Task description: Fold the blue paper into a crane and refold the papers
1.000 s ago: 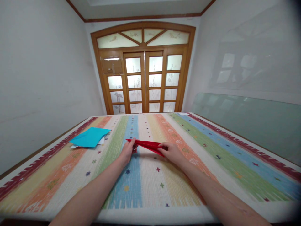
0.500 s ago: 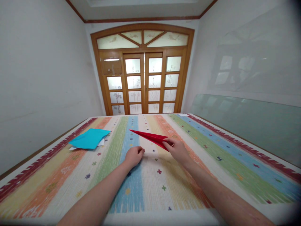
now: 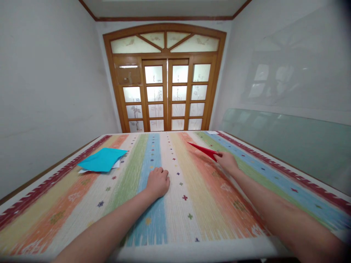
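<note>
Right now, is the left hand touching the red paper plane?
Apart. Head view: left hand rests fisted on the cloth; right hand holds the plane.

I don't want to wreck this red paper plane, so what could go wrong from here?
The right hand pinches only the tail of the red paper plane, so its unsupported nose could sag or bend. A tight grip might crush the folds. The left hand rests curled on the striped cloth, giving no support.

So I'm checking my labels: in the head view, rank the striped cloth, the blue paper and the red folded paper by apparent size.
1. striped cloth, largest by far.
2. blue paper.
3. red folded paper, held in the right hand; it lies farther off and the hand hides part of it, so its rank below the blue paper is unsure.
</note>
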`<state>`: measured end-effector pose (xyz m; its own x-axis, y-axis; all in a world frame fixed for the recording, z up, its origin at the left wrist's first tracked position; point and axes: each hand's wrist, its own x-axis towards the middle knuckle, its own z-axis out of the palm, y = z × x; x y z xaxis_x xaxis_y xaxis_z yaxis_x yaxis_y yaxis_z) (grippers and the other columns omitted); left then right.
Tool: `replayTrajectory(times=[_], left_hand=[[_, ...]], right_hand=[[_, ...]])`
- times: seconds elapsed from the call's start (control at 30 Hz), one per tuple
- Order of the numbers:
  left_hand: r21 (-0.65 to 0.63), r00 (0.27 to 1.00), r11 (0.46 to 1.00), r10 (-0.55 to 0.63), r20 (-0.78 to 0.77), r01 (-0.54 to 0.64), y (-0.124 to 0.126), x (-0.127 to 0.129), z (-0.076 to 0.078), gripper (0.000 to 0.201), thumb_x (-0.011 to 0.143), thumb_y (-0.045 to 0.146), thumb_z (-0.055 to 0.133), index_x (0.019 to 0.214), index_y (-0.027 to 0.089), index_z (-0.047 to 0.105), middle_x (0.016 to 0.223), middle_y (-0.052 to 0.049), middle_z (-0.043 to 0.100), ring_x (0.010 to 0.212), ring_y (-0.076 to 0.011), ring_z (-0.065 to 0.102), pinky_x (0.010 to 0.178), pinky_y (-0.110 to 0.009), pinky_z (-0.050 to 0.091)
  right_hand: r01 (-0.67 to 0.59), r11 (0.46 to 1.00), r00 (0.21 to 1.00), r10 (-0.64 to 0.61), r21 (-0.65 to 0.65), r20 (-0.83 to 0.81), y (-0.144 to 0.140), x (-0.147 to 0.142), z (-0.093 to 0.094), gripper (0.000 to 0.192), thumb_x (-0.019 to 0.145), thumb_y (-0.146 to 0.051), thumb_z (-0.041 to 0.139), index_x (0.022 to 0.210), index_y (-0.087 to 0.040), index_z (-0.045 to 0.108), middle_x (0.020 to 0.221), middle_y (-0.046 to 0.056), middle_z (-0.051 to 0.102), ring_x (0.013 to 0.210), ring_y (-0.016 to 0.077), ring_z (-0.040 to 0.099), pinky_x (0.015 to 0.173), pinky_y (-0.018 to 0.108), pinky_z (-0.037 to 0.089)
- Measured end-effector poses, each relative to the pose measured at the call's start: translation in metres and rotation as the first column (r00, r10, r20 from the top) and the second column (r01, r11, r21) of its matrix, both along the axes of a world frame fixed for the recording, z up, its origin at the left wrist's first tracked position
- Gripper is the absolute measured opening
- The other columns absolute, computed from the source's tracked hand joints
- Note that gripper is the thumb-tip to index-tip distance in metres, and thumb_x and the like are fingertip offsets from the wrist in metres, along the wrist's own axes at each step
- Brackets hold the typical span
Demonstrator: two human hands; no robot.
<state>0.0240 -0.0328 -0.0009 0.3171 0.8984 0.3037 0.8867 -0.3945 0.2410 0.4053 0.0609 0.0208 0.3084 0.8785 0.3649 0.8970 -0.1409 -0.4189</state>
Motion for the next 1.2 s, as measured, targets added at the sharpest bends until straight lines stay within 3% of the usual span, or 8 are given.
replayTrajectory(times=[0.1, 0.2, 0.33, 0.43, 0.83, 1.07, 1.2], left_hand=[[-0.029, 0.998, 0.999, -0.04, -0.042, 0.038, 0.005, -0.001, -0.004, 0.044, 0.092, 0.041, 0.039, 0.127, 0.02, 0.058, 0.131, -0.016, 0.054, 0.124, -0.0333, 0.045, 0.105, -0.05, 0.029], [-0.097, 0.992, 0.991, -0.096, -0.082, 0.088, 0.016, -0.005, -0.009, 0.056, 0.093, 0.047, 0.036, 0.143, 0.022, 0.043, 0.15, -0.015, 0.038, 0.139, -0.0343, 0.031, 0.112, -0.053, 0.018], [-0.199, 0.972, 0.964, -0.204, -0.116, 0.178, 0.031, -0.014, -0.01, 0.065, 0.093, 0.057, 0.032, 0.15, 0.025, 0.033, 0.158, -0.012, 0.025, 0.146, -0.0337, 0.019, 0.114, -0.055, 0.012], [-0.211, 0.96, 0.949, -0.261, -0.105, 0.235, 0.037, -0.02, -0.009, 0.067, 0.092, 0.062, 0.033, 0.15, 0.028, 0.032, 0.159, -0.01, 0.024, 0.146, -0.0326, 0.018, 0.115, -0.055, 0.012], [-0.188, 0.963, 0.951, -0.261, -0.062, 0.245, 0.037, -0.021, -0.009, 0.066, 0.092, 0.061, 0.037, 0.148, 0.028, 0.036, 0.158, -0.012, 0.027, 0.146, -0.0331, 0.02, 0.115, -0.055, 0.013], [-0.181, 0.966, 0.954, -0.252, -0.055, 0.238, 0.036, -0.021, -0.008, 0.065, 0.091, 0.06, 0.038, 0.148, 0.028, 0.038, 0.157, -0.012, 0.029, 0.145, -0.0336, 0.021, 0.115, -0.056, 0.013], [-0.181, 0.967, 0.955, -0.248, -0.056, 0.235, 0.035, -0.021, -0.008, 0.064, 0.091, 0.06, 0.038, 0.147, 0.029, 0.038, 0.157, -0.011, 0.03, 0.145, -0.0332, 0.022, 0.115, -0.055, 0.014]], right_hand=[[0.096, 0.995, 0.995, -0.096, -0.007, -0.007, 0.011, 0.027, -0.014, 0.036, 0.087, -0.035, 0.051, 0.107, -0.017, 0.075, 0.098, 0.012, 0.075, 0.082, 0.0251, 0.067, 0.061, 0.029, 0.04], [0.158, 0.987, 0.987, -0.158, -0.002, -0.001, 0.018, 0.04, -0.022, 0.038, 0.088, -0.035, 0.048, 0.108, -0.016, 0.075, 0.099, 0.014, 0.074, 0.086, 0.027, 0.067, 0.064, 0.031, 0.042], [0.206, 0.979, 0.979, -0.206, -0.005, 0.005, 0.034, 0.05, -0.028, 0.039, 0.087, -0.034, 0.047, 0.108, -0.016, 0.075, 0.102, 0.016, 0.073, 0.088, 0.0286, 0.067, 0.07, 0.033, 0.045], [0.229, 0.973, 0.973, -0.229, -0.014, 0.001, 0.049, 0.056, -0.032, 0.039, 0.086, -0.034, 0.048, 0.106, -0.015, 0.076, 0.101, 0.018, 0.073, 0.088, 0.0302, 0.067, 0.071, 0.035, 0.046], [0.254, 0.966, 0.965, -0.256, -0.044, -0.052, 0.09, 0.052, -0.031, 0.037, 0.088, -0.034, 0.05, 0.11, -0.018, 0.075, 0.102, 0.022, 0.072, 0.082, 0.0251, 0.066, 0.067, 0.034, 0.042], [0.258, 0.963, 0.965, -0.261, -0.071, -0.033, 0.091, 0.054, -0.027, 0.039, 0.089, -0.035, 0.053, 0.119, -0.015, 0.068, 0.104, 0.021, 0.07, 0.09, 0.0272, 0.066, 0.072, 0.035, 0.044], [0.295, 0.955, 0.955, -0.295, -0.032, -0.006, 0.084, 0.05, -0.03, 0.051, 0.089, -0.035, 0.054, 0.136, -0.015, 0.053, 0.11, 0.021, 0.067, 0.096, 0.0308, 0.064, 0.079, 0.039, 0.046]])
